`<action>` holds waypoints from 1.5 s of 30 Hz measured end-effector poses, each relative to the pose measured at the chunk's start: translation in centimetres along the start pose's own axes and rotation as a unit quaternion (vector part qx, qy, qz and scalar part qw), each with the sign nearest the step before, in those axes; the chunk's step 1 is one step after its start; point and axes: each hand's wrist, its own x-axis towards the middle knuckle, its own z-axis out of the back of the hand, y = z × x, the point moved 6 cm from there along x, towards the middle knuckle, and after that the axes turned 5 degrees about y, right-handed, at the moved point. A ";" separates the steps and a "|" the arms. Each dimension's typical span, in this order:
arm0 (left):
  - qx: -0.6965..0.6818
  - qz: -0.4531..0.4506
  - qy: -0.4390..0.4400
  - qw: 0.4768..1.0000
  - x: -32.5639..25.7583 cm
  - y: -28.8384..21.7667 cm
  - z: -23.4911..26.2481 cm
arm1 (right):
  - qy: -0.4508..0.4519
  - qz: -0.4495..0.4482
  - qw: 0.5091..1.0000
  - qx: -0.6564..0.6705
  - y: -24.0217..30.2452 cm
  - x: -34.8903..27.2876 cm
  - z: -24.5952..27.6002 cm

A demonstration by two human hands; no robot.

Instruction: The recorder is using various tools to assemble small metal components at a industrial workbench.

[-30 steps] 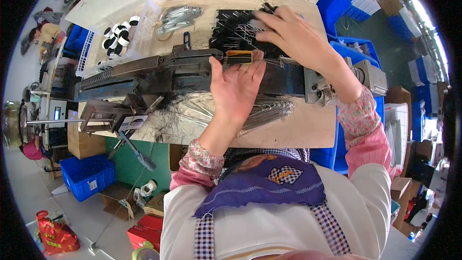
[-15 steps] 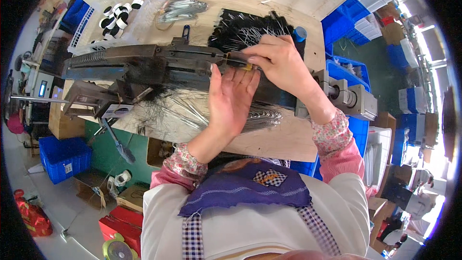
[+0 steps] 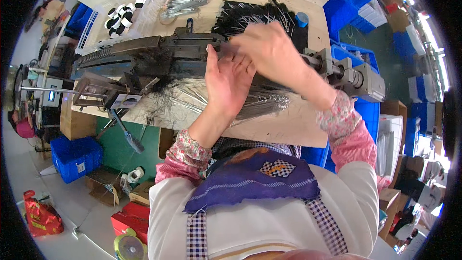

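My left hand (image 3: pixel 227 84) lies palm up in front of a long dark metal machine (image 3: pixel 144 48), fingers stretched and slightly bent, thumb apart. Over its fingertips is my right hand (image 3: pixel 269 48), blurred by motion, its fingers bent together at the machine's end; whatever they pinch is smeared and hidden. Behind the hands, black bristle brushes (image 3: pixel 255 14) with thin wire stems lie heaped on a dark mat. Close in front of the machine are thin metal wires (image 3: pixel 264 103) in a loose bundle, with dark bristle scraps to their left.
A white basket (image 3: pixel 151 7) with black-and-white rolls (image 3: pixel 126 19) stands back left, beside another wire bundle (image 3: pixel 185 6). A blue-capped round container (image 3: pixel 301 18) is at the mat's right. A grey cylindrical machine part (image 3: pixel 358 79) juts out right, near blue bins (image 3: pixel 353 55). A metal bracket (image 3: pixel 91 89) projects left.
My right hand has shifted left and up along the machine, its fingers now covering the machine's end. My left hand stays palm up nearly in place. The whole view has shifted slightly.
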 end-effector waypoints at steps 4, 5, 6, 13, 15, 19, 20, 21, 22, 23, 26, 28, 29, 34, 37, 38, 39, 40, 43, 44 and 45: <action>0.025 -0.031 0.002 0.999 -0.6 -1.2 0.6 | -0.038 -0.165 0.979 0.117 -1.7 -0.2 2.7; 0.022 -0.026 -0.004 0.999 -0.8 -1.2 0.7 | 0.000 -0.144 0.987 0.069 -0.8 -0.3 2.4; 0.013 -0.023 -0.004 1.000 -0.8 -1.3 0.7 | 0.038 -0.124 0.991 0.019 -0.3 -0.4 1.9; 0.014 0.018 -0.075 0.997 -0.5 -1.6 -0.5 | 0.093 -0.041 0.990 -0.096 2.1 0.1 0.2; 0.041 0.026 -0.074 0.996 -0.1 -1.6 0.0 | 0.091 -0.048 0.989 -0.107 1.7 0.1 0.2; 0.082 0.007 -0.057 0.995 -0.3 -0.7 1.2 | 0.075 -0.089 0.993 -0.035 1.2 -2.6 0.3; 0.086 -0.012 -0.065 0.994 -0.5 -0.6 1.8 | 0.056 -0.091 0.994 0.030 1.5 -4.0 0.7; 0.099 -0.011 -0.080 0.992 -0.6 0.1 1.8 | 0.130 -0.139 0.979 0.068 1.3 -6.5 0.2; 0.087 -0.008 -0.099 0.991 -0.8 1.0 1.7 | 0.210 -0.177 0.959 0.066 1.5 -9.1 -0.5; 0.076 -0.002 -0.103 0.992 -0.7 2.0 1.6 | 0.289 -0.212 0.931 0.062 1.3 -11.5 -1.4; 0.037 0.004 -0.117 0.992 -1.1 4.1 3.9 | 0.234 -0.152 0.955 0.100 2.5 -14.2 -4.0; 0.129 0.028 -0.114 0.985 -1.3 4.6 3.8 | 0.249 -0.117 0.958 0.076 2.6 -13.8 -5.9; 0.138 0.038 -0.152 0.978 -2.9 4.4 3.6 | 0.260 -0.082 0.961 0.052 2.8 -13.4 -6.7; 0.551 -0.054 0.047 0.831 -11.9 -4.4 2.5 | 0.189 -0.016 0.976 0.104 2.4 -13.3 -6.9; 0.947 -0.265 -0.169 0.063 -16.7 -12.4 4.5 | 0.158 -0.021 0.977 0.141 1.8 -13.5 -6.5; 0.934 -0.217 -0.282 -0.042 -19.2 -16.3 7.2 | 0.132 -0.045 0.979 0.150 1.7 -13.7 -5.5; 0.920 -0.142 -0.351 -0.103 -22.5 -20.7 10.5 | 0.134 -0.035 0.978 0.158 2.0 -13.9 -5.6; 0.911 -0.163 -0.378 -0.026 -26.5 -25.5 13.8 | 0.133 -0.089 0.975 0.154 1.5 -14.3 -6.0; 0.806 -0.073 -0.561 0.174 -30.4 -29.3 15.2 | 0.152 -0.159 0.967 0.133 1.0 -14.5 -7.0; 0.822 -0.101 -0.526 0.192 -31.1 -30.5 16.1 | 0.163 -0.173 0.964 0.115 1.0 -14.2 -7.2; 0.822 -0.100 -0.527 0.193 -30.7 -29.8 16.6 | 0.164 -0.173 0.964 0.114 1.3 -14.0 -7.5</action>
